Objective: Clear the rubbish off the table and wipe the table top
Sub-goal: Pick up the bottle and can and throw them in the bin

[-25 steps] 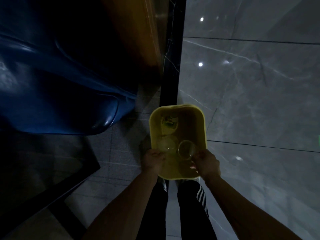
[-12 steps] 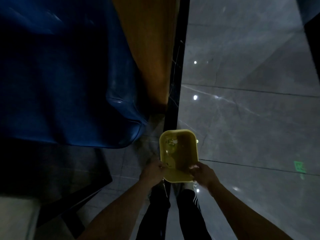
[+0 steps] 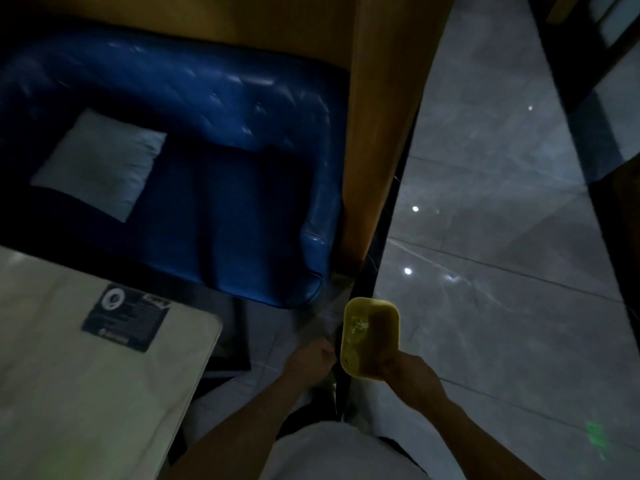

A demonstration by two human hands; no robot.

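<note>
A small yellow waste bin (image 3: 384, 327) stands low by my feet, with a crumpled wrapper (image 3: 358, 325) and other dim rubbish inside. My right hand (image 3: 407, 374) grips the bin's near rim. My left hand (image 3: 310, 358) hangs just left of the bin, fingers curled and holding nothing; a narrow gap separates it from the bin's side. The pale table top (image 3: 86, 368) fills the lower left and bears a dark sticker (image 3: 126, 318).
A blue padded bench seat (image 3: 214, 174) with a light cushion (image 3: 100, 161) lies beyond the table. A wooden partition (image 3: 381, 133) and a black strip divide it from the glossy grey tiled floor (image 3: 502, 237) on the right. Dark furniture (image 3: 588, 64) stands at the top right.
My view has swung up and left, bringing the table top and cushion into sight. My left hand has come off the bin's rim, while the right hand keeps its hold.
</note>
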